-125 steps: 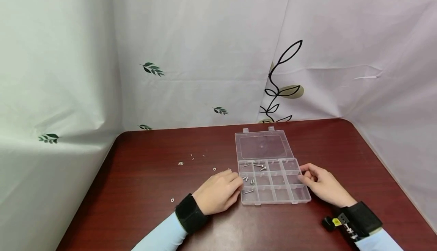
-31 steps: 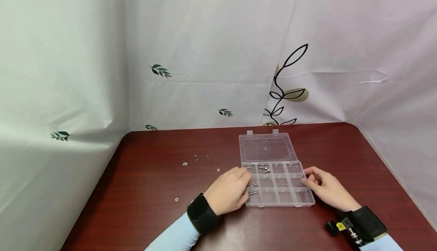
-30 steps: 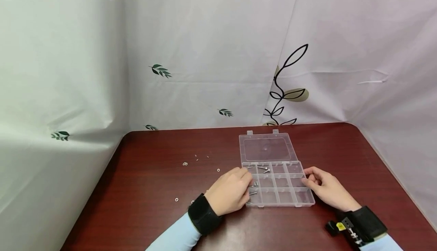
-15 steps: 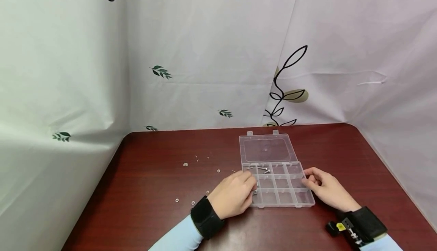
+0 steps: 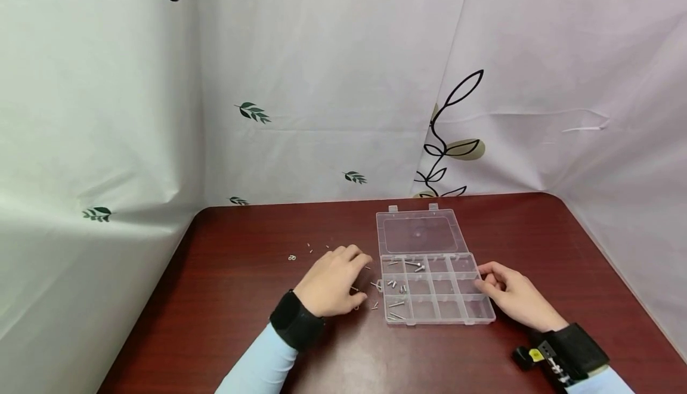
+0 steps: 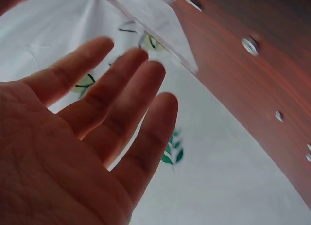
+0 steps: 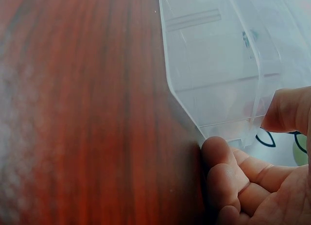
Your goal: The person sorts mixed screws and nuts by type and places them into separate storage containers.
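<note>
A clear plastic compartment box lies on the table with its lid folded back. Metal screws and small fittings sit in its left compartments. My left hand hovers just left of the box, fingers spread and slightly bent. In the left wrist view its palm faces the camera with nothing held. My right hand grips the box's right edge. In the right wrist view the box's side wall shows between the thumb and curled fingers.
Small rings lie on the red-brown table, left of my left hand. Tiny screws lie beside the box's left wall. A white patterned curtain surrounds the table's back and sides.
My left hand has moved leftward, away from the box's left side, and its fingers have spread, uncovering the left compartments. My right hand stays at the right edge.
</note>
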`<move>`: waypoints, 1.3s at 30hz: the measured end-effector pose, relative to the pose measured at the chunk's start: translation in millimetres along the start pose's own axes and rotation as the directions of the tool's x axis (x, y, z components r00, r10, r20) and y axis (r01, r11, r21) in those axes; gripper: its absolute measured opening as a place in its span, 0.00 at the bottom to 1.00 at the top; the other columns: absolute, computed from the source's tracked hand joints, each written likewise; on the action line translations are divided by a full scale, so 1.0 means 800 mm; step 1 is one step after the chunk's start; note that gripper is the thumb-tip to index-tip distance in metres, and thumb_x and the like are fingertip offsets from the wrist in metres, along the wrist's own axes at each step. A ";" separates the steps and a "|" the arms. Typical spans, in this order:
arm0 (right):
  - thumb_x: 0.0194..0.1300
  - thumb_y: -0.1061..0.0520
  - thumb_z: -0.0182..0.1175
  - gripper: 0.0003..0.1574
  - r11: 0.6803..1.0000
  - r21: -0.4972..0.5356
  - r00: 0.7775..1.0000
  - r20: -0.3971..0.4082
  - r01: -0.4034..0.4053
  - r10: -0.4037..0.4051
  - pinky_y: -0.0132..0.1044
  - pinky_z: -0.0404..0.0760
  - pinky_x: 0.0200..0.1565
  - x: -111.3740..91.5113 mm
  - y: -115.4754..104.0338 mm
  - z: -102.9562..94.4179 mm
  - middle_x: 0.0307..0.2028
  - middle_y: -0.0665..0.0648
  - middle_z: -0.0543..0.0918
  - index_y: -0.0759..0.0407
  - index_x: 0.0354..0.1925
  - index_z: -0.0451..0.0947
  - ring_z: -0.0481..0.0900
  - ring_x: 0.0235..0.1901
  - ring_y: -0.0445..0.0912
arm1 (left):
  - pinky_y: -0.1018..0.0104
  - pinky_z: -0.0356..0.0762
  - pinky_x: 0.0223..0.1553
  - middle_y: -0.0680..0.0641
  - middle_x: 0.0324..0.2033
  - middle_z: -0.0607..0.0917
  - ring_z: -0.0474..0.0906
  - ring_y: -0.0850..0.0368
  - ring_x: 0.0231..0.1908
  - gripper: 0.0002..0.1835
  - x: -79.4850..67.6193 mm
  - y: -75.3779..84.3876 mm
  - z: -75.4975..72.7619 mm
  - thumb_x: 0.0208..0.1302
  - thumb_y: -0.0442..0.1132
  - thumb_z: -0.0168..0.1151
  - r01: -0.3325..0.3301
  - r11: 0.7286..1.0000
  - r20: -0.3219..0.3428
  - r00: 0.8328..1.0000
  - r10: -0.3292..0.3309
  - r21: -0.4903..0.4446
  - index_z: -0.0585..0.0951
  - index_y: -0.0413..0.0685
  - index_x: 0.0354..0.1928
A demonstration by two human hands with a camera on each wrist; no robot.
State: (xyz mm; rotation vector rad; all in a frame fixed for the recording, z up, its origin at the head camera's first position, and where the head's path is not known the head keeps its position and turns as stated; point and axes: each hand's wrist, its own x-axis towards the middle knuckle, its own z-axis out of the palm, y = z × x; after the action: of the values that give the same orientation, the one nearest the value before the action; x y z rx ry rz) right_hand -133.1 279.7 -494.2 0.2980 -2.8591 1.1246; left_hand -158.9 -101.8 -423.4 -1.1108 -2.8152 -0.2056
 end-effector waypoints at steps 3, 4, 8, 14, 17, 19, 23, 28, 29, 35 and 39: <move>0.67 0.47 0.61 0.18 1.000 0.005 1.000 0.006 -0.004 0.004 0.32 0.63 0.30 0.001 -0.002 -0.002 0.24 0.47 0.69 0.57 0.47 0.79 0.65 0.21 0.36 | 0.60 0.75 0.46 0.52 0.44 0.79 0.76 0.55 0.43 0.26 0.000 -0.010 0.003 0.51 0.50 0.70 0.020 1.000 0.018 1.000 -0.020 0.015 0.82 0.51 0.53; 0.67 0.47 0.61 0.18 1.000 0.008 1.000 0.007 -0.005 0.005 0.32 0.63 0.30 0.002 -0.002 -0.002 0.24 0.47 0.69 0.57 0.47 0.79 0.65 0.21 0.36 | 0.61 0.76 0.44 0.52 0.42 0.79 0.76 0.55 0.41 0.24 0.000 -0.013 0.005 0.50 0.49 0.70 0.023 1.000 0.029 0.999 -0.024 0.021 0.82 0.52 0.52; 0.66 0.47 0.61 0.17 1.000 0.015 1.000 0.003 0.004 -0.004 0.32 0.63 0.30 0.003 -0.003 -0.002 0.24 0.47 0.69 0.57 0.47 0.79 0.65 0.21 0.36 | 0.63 0.75 0.38 0.55 0.34 0.76 0.74 0.57 0.36 0.17 0.002 -0.021 0.016 0.48 0.44 0.70 0.024 1.000 0.065 0.998 -0.025 0.017 0.83 0.52 0.43; 0.66 0.48 0.62 0.16 1.000 0.011 1.000 -0.013 0.013 -0.013 0.32 0.63 0.29 0.003 -0.002 0.000 0.23 0.46 0.69 0.57 0.45 0.79 0.65 0.21 0.36 | 0.66 0.73 0.33 0.58 0.28 0.74 0.73 0.59 0.32 0.10 0.003 -0.026 0.034 0.44 0.37 0.67 0.016 1.000 0.071 0.997 -0.016 0.004 0.79 0.55 0.30; 0.66 0.48 0.62 0.16 1.000 0.008 1.000 -0.015 0.013 -0.013 0.32 0.63 0.29 0.003 -0.002 0.000 0.24 0.46 0.70 0.57 0.45 0.79 0.65 0.21 0.36 | 0.67 0.71 0.31 0.59 0.26 0.72 0.72 0.60 0.30 0.09 0.003 -0.027 0.041 0.43 0.36 0.66 0.018 1.000 0.065 0.998 -0.019 0.011 0.77 0.56 0.27; 0.66 0.48 0.62 0.16 1.000 0.006 1.000 -0.016 0.015 -0.015 0.32 0.63 0.29 0.002 -0.001 0.001 0.24 0.46 0.70 0.57 0.45 0.79 0.65 0.21 0.36 | 0.67 0.70 0.30 0.59 0.25 0.71 0.71 0.60 0.29 0.09 0.003 -0.027 0.044 0.43 0.36 0.66 0.021 1.000 0.064 0.998 -0.022 0.016 0.76 0.57 0.26; 0.66 0.48 0.62 0.15 1.000 0.003 1.000 -0.018 0.019 -0.019 0.32 0.63 0.30 0.002 0.002 0.001 0.24 0.46 0.70 0.56 0.46 0.79 0.65 0.21 0.36 | 0.68 0.69 0.29 0.60 0.24 0.69 0.71 0.60 0.29 0.10 0.003 -0.028 0.047 0.43 0.36 0.66 0.022 1.000 0.055 0.998 -0.023 0.017 0.75 0.58 0.24; 0.66 0.48 0.61 0.15 1.000 0.002 1.000 -0.015 0.016 -0.016 0.32 0.63 0.30 0.001 0.004 0.002 0.23 0.45 0.70 0.56 0.46 0.79 0.65 0.21 0.35 | 0.68 0.71 0.30 0.60 0.22 0.70 0.74 0.58 0.29 0.10 0.003 -0.028 0.049 0.41 0.37 0.66 0.015 1.000 0.039 0.999 -0.016 0.019 0.73 0.59 0.19; 0.66 0.48 0.61 0.15 1.000 0.002 1.000 -0.015 0.016 -0.016 0.32 0.63 0.30 0.001 0.004 0.002 0.23 0.45 0.70 0.56 0.47 0.79 0.65 0.20 0.35 | 0.68 0.72 0.30 0.60 0.22 0.71 0.74 0.58 0.30 0.11 0.003 -0.028 0.049 0.40 0.37 0.66 0.011 1.000 0.040 0.999 -0.012 0.023 0.73 0.59 0.19; 0.67 0.48 0.61 0.16 1.000 0.000 1.000 -0.010 0.010 -0.010 0.32 0.63 0.31 0.000 0.004 0.002 0.24 0.45 0.69 0.56 0.47 0.79 0.65 0.21 0.35 | 0.69 0.72 0.31 0.62 0.19 0.70 0.73 0.62 0.26 0.11 0.005 -0.028 0.050 0.38 0.40 0.66 -0.011 1.000 0.047 0.999 0.010 0.027 0.71 0.61 0.16; 0.66 0.48 0.61 0.16 1.000 0.000 1.000 -0.013 0.011 -0.011 0.32 0.63 0.31 0.000 0.002 0.001 0.24 0.45 0.69 0.56 0.46 0.79 0.65 0.21 0.35 | 0.71 0.68 0.28 0.63 0.18 0.68 0.67 0.66 0.23 0.11 0.009 -0.026 0.052 0.41 0.38 0.62 -0.033 0.999 -0.008 0.999 0.033 -0.025 0.69 0.61 0.19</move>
State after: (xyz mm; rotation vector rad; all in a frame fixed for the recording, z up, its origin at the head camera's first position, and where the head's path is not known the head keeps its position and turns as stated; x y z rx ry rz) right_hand -133.3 280.6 -496.2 0.3046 -2.8431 1.1208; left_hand -180.4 -105.2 -465.3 -1.1578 -2.7929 -0.2426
